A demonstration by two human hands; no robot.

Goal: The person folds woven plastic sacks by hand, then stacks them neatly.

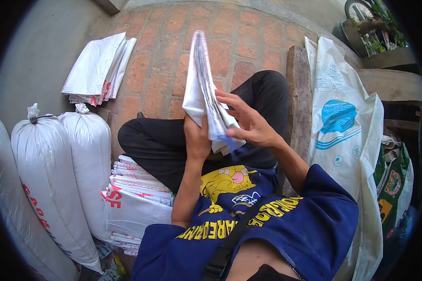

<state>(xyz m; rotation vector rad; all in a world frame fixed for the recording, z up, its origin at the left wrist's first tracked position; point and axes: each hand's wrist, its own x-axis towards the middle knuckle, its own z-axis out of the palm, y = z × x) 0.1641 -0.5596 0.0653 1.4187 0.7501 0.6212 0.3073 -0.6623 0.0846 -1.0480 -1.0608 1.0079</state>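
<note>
My left hand [197, 138] is closed around a folded bundle of white woven sacks [197, 89], held upright above my crossed legs. Several layered edges show along the bundle's right side. My right hand [248, 122] is beside those edges with its fingers spread, the fingertips at or very near the layers. A blurred blue patch shows at the bundle's lower end, and I cannot make out what it is.
Folded sacks [96, 65] lie at the upper left on the brick floor [162, 51]. Filled, tied sacks [47, 173] stand left, beside another folded pile [140, 210]. A wooden beam [298, 93] and a large printed sack [337, 117] lie at my right.
</note>
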